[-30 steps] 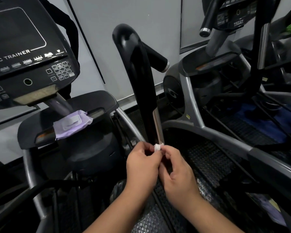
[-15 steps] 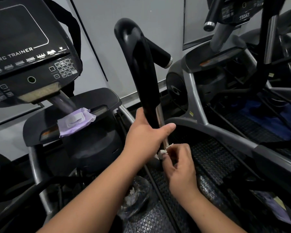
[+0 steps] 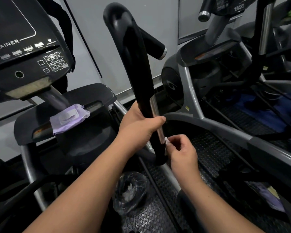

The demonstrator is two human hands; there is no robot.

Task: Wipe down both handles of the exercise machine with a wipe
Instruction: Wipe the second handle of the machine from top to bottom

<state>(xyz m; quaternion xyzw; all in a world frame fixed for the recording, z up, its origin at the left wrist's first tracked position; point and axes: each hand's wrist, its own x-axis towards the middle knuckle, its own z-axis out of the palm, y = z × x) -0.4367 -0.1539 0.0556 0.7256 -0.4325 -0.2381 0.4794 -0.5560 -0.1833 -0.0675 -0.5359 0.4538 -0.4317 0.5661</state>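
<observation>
The handle (image 3: 134, 52) of the exercise machine rises black and upright through the middle of the view, its rounded top near the upper edge and a short side grip with a silver end cap (image 3: 161, 53) branching off to the right. Lower down, a bare chrome strip (image 3: 155, 113) runs along the handle's right side. The left hand (image 3: 138, 126) grips the handle at the bottom of its black sleeve, fingers wrapped behind it and the thumb laid across the front onto the chrome. Just below, the right hand (image 3: 181, 152) pinches a small crumpled white wipe (image 3: 167, 141) between thumb and fingertips, fingers curled, and the wipe touches the lower end of the chrome strip. Only 1 handle is plainly in reach of the hands.

To the left, a purple pack of wipes (image 3: 68, 119) with a white flap lies on the machine's dark tray (image 3: 94, 95), below the console (image 3: 23, 52) marked TRAINER. Between the forearms, low down, a black bag (image 3: 129, 190) holds some white scraps. A second machine (image 3: 225, 68) stands on the right.
</observation>
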